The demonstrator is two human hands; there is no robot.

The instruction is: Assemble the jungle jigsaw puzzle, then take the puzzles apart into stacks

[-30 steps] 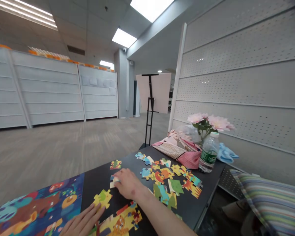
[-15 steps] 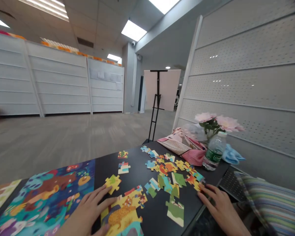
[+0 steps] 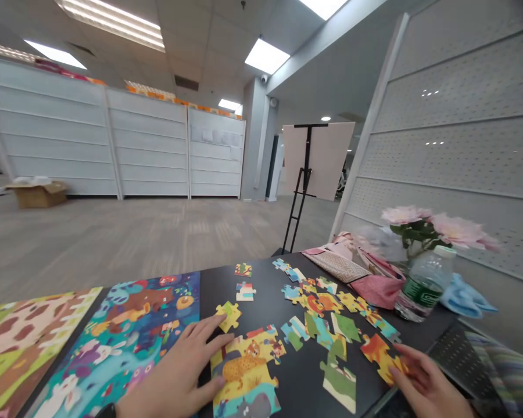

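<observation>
Left hand (image 3: pixel 178 371) fingers spread open, resting on a yellow leopard jigsaw section (image 3: pixel 244 363), right hand (image 3: pixel 429 386) fingers curled against an orange-yellow cardboard jigsaw piece (image 3: pixel 381 357), grip unclear, on a black tabletop (image 3: pixel 305 389)

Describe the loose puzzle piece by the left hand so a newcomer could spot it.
On the black tabletop, find the joined yellow leopard puzzle section. Just above it sits a lone yellow jigsaw piece with a green patch, at the left hand's fingertips.
</observation>
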